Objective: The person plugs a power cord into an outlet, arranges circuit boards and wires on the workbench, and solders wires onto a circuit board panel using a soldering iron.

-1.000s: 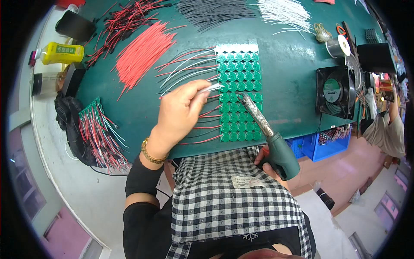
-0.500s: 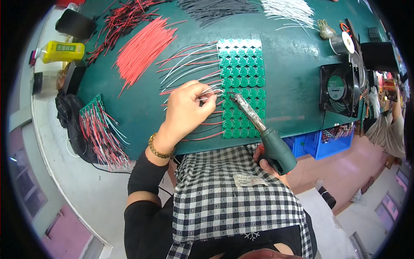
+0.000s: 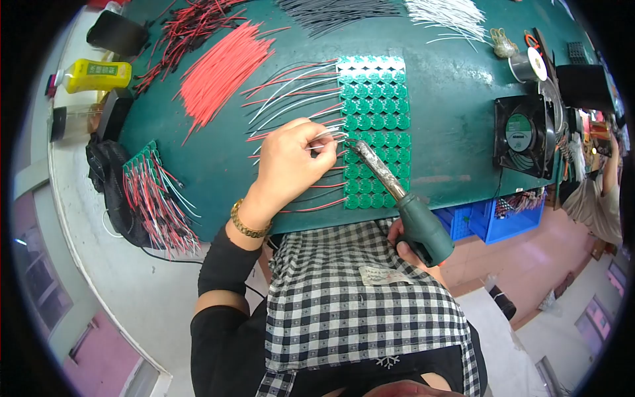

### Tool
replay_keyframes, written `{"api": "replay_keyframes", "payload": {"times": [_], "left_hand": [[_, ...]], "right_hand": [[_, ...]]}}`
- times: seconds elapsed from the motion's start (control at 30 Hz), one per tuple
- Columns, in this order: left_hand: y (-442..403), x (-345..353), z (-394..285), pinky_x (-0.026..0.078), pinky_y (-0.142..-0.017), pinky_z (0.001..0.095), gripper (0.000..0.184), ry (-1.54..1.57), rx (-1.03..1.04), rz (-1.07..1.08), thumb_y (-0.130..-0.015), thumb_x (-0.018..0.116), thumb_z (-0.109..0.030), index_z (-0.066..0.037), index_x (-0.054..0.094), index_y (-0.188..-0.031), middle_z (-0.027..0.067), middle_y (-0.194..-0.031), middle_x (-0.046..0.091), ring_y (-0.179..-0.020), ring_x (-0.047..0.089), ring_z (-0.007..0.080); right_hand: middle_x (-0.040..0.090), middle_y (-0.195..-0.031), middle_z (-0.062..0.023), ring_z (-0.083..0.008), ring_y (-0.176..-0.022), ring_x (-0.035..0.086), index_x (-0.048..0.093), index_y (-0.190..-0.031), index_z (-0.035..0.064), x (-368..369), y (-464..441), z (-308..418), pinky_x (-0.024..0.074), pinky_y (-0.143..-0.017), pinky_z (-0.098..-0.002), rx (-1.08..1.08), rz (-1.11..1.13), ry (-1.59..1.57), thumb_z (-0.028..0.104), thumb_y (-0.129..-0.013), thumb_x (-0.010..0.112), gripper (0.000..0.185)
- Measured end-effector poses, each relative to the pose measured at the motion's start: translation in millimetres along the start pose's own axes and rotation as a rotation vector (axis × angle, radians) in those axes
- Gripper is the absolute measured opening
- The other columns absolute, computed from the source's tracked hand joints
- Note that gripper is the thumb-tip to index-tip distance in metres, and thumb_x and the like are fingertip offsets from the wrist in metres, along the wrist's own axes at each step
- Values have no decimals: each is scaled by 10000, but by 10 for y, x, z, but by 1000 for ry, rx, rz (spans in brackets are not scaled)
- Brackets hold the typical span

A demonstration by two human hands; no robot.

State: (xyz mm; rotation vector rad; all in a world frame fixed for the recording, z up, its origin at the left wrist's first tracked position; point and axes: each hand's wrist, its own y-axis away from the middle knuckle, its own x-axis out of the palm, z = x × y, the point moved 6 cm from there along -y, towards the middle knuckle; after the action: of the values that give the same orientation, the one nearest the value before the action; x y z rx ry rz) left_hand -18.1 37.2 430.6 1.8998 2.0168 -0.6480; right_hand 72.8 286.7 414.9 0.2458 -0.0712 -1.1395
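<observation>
My left hand [image 3: 295, 159] pinches white wires [image 3: 324, 137] at the left edge of a panel of round green circuit boards [image 3: 377, 169]. Under the green handle of a soldering iron [image 3: 423, 228], my right hand [image 3: 409, 248] is wrapped round it and partly hidden. The iron's tip rests at or just above the panel's left edge, close to the wire ends; whether it touches cannot be made out. Red, white and dark wires [image 3: 291, 99] stick out leftward from several rows of the panel.
Red wires [image 3: 221, 76], black wires [image 3: 334, 14] and white wires [image 3: 446, 18] lie in piles at the back. A fan [image 3: 522, 137] and a solder spool [image 3: 527, 65] stand right. Wired boards [image 3: 155, 192] and a yellow bottle [image 3: 98, 77] are left. Blue bins [image 3: 506, 221] sit below the edge.
The view has shifted slightly. Both hands stay in nearly the same place, with the wires still pinched and the iron's tip still at the panel's left edge.
</observation>
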Motion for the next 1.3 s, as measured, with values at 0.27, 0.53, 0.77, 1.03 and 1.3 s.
{"api": "replay_keyframes", "payload": {"times": [0.27, 0.53, 0.77, 1.03, 1.3], "left_hand": [[6, -1, 20, 363, -462, 215, 91, 4, -11, 3, -730, 697, -42, 8, 678, -804, 28, -706, 621, -527, 470, 53], [9, -3, -5, 421, -510, 255, 108, -75, 36, 63, -773, 677, -56, 4, 675, -863, 55, -755, 633, -564, 530, 110], [53, -360, -119, 482, -631, 267, 175, -4, 91, -105, -908, 576, -31, -16, 669, -1055, 74, -791, 636, -688, 611, 134], [236, -85, -63, 476, -533, 268, 64, 45, -89, 0, -783, 644, -57, -22, 638, -836, 76, -713, 648, -564, 600, 128], [287, -24, -20, 465, -511, 327, 68, -57, 3, 9, -717, 655, -84, -48, 631, -769, 89, -661, 611, -557, 605, 222]], "right_hand": [[589, -909, -106, -194, -746, 591, 519, -1176, 11, -38, 73, 48, 488, -675, -335, -39, -131, -71, 219, -801, 736, 480], [587, -834, -98, -207, -761, 594, 548, -1018, 14, -46, -5, 131, 481, -708, -328, -129, -170, -41, 143, -826, 646, 251], [637, -780, -95, -214, -708, 620, 620, -858, 5, -66, 66, 84, 493, -688, -319, -118, -133, 5, 77, -752, 621, 128], [585, -823, -79, -175, -734, 582, 564, -1024, -9, -6, 120, -18, 491, -707, -313, -149, -119, -144, 144, -860, 595, 226], [587, -822, -73, -164, -717, 581, 520, -1117, -9, 46, 116, -7, 485, -679, -299, -197, -6, -145, 132, -855, 603, 309]]}}
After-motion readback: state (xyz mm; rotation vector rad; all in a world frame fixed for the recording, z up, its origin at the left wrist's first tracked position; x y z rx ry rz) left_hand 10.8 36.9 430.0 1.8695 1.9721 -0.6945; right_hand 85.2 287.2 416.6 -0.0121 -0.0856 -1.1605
